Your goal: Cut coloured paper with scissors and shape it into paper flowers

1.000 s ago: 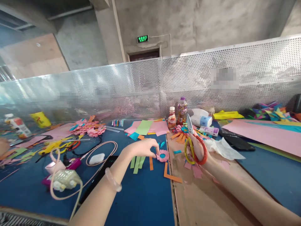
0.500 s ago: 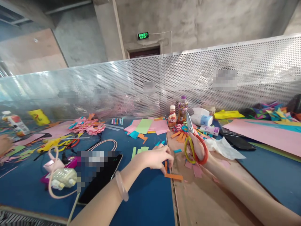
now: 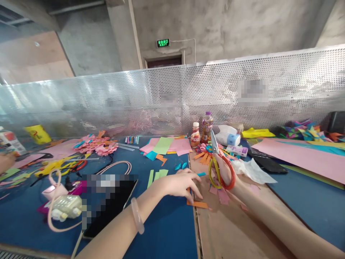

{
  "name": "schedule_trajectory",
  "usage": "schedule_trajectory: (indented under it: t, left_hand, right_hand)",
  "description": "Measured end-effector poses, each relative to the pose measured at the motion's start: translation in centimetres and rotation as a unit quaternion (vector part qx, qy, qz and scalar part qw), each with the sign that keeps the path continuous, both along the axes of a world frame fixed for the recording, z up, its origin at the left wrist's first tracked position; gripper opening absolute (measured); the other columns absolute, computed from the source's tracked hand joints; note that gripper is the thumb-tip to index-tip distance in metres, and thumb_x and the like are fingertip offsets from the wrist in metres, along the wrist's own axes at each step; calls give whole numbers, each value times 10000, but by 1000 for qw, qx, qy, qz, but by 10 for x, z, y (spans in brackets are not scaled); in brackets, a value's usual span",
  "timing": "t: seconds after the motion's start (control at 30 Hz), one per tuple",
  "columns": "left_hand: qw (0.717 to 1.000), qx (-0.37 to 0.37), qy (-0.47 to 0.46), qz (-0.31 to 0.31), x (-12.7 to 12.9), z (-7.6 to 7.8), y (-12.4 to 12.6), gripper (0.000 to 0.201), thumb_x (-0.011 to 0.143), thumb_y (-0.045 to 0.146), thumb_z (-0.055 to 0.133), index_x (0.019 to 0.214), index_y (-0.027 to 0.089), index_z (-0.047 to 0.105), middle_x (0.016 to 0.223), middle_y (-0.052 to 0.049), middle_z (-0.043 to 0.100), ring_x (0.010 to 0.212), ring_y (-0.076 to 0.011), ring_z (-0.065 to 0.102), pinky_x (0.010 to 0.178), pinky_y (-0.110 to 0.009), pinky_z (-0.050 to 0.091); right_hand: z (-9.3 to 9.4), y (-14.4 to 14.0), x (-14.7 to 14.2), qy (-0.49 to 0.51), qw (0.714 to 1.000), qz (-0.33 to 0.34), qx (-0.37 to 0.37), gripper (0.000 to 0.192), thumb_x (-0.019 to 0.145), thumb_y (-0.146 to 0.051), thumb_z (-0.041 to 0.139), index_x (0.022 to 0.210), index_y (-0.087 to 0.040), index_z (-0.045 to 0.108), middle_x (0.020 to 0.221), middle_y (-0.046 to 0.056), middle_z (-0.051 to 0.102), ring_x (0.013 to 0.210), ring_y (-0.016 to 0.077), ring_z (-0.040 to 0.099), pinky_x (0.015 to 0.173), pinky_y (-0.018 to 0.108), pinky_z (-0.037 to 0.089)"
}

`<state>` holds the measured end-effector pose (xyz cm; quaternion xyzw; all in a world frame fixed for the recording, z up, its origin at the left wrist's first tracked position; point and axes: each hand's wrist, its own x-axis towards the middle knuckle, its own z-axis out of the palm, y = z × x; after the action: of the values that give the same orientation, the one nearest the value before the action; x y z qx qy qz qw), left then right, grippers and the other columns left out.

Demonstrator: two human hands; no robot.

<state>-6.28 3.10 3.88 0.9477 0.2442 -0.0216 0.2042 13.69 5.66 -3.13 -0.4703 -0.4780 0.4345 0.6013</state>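
My right hand point(image 3: 223, 169) holds a pair of scissors point(image 3: 214, 143) with a yellow and an orange-red handle loop, blades pointing up and together. My left hand point(image 3: 182, 184) rests low over the seam between the blue and brown surfaces, its fingers apart. Just beneath its fingertips lies an orange paper strip point(image 3: 198, 204); I cannot tell whether they touch it. Green paper strips point(image 3: 156, 175) lie to the left of that hand, and small blue paper pieces point(image 3: 181, 166) just behind it. Pink paper scraps point(image 3: 223, 196) lie below the scissors.
A tablet-like black device point(image 3: 113, 205) and a cable with chargers point(image 3: 67, 207) occupy the left. Behind stand two bottles point(image 3: 195, 136), a tissue pack point(image 3: 229, 135) and stacked coloured paper point(image 3: 163, 145). A perforated metal screen point(image 3: 134, 104) closes off the back. Another person's hand point(image 3: 7, 162) shows far left.
My left hand's fingers have spread and shifted slightly right, uncovering the small blue pieces behind it. The scissors stay raised in my right hand. The whole view has shifted a little.
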Motion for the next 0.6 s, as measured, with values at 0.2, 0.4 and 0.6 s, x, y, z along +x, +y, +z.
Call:
schedule_trajectory:
  t: [0.2,0.4,0.6]
  left_hand:
    - [1000,-10,-28,6,2,-6,2,197,729,410,639,701,216,657,1016,-11,537,1042,-189,425,899,-324,303]
    - [1000,-17,-15,9,2,-8,2,256,753,442,601,669,202,631,936,-11,502,997,-178,418,843,-301,302]
    - [999,-18,17,33,4,-6,0,266,790,418,559,664,192,621,887,-18,519,955,-186,427,819,-302,299]
  right_hand:
    - [6,2,-1,25,999,-11,-28,295,880,-317,497,1136,-175,532,1149,75,551,954,180,567,802,383,491]
    - [9,3,2,37,999,-7,-37,299,878,-313,501,1140,-172,529,1151,75,549,958,182,567,805,385,489]
    - [6,1,0,19,998,20,-49,279,882,-321,495,1107,-163,543,1092,64,575,896,159,584,763,352,503]
